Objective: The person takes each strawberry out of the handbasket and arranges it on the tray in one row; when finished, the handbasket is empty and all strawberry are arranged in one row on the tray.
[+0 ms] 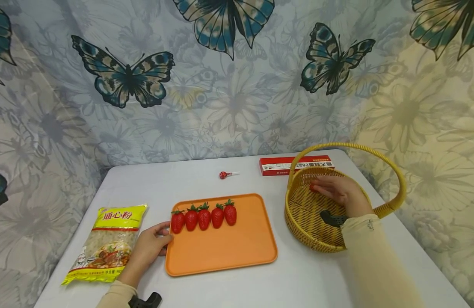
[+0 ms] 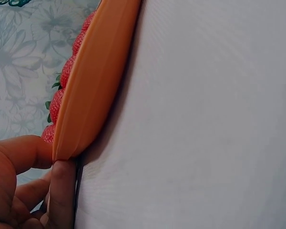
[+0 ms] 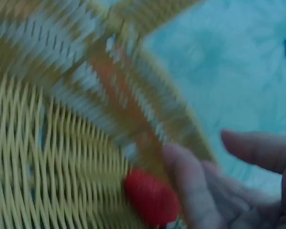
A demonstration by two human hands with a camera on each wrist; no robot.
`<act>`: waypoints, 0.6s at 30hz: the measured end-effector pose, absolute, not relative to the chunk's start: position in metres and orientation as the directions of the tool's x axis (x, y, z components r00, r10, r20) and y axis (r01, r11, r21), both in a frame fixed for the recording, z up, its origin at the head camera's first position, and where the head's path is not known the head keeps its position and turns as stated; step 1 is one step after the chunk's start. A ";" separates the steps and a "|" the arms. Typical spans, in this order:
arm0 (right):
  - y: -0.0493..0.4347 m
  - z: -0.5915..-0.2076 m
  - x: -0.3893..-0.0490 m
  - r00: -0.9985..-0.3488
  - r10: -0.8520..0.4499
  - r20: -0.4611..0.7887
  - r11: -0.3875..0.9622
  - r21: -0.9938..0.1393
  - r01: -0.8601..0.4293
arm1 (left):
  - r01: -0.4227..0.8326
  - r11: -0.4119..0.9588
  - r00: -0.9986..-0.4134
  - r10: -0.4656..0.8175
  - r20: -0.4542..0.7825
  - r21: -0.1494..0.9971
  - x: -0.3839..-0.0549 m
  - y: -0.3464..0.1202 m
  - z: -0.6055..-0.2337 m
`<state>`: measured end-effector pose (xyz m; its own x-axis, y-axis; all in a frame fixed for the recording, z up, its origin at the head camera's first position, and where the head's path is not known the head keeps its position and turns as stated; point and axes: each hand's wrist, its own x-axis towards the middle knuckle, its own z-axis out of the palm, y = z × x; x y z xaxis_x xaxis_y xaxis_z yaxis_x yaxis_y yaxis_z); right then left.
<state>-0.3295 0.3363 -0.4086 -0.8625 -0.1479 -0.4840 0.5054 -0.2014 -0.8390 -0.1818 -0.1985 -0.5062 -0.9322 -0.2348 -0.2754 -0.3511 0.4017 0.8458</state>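
An orange tray (image 1: 225,252) lies on the table with several strawberries (image 1: 204,217) in a row along its far left part. My left hand (image 1: 150,246) pinches the tray's left edge; the left wrist view shows thumb and finger at its corner. My right hand (image 1: 339,192) is inside the yellow wicker basket (image 1: 310,222), under its handle. Against the basket's weave, a single strawberry (image 3: 151,196) shows right beside my right fingertips. The thumb (image 3: 257,150) stands apart from it, and the fingers are loosely extended.
A yellow bag of pasta (image 1: 106,244) lies left of my left hand. Behind the tray is a red lollipop (image 1: 226,174). A red box (image 1: 275,167) lies at the back, partly behind the basket handle (image 1: 398,179), which arches high. Patterned walls border the table.
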 end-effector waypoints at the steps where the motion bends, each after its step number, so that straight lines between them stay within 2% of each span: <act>1: 0.341 -0.413 -0.332 -0.853 -0.127 -0.507 -0.206 -0.828 0.522 | -0.352 0.397 -0.932 -0.235 -0.277 0.848 -0.182 -0.199 -0.506; 3: 0.347 -0.419 -0.336 -0.837 -0.095 -0.539 -0.179 -0.818 0.547 | -0.355 0.393 -0.931 -0.234 -0.281 0.848 -0.182 -0.199 -0.507; 10: 0.359 -0.429 -0.342 -0.808 -0.121 -0.576 0.046 -0.817 0.575 | -0.376 0.406 -0.923 -0.242 -0.298 0.833 -0.185 -0.202 -0.506; 18: 0.351 -0.431 -0.347 -0.837 -0.023 -0.547 0.176 -0.826 0.535 | -0.368 0.391 -0.926 -0.233 -0.296 0.844 -0.184 -0.197 -0.504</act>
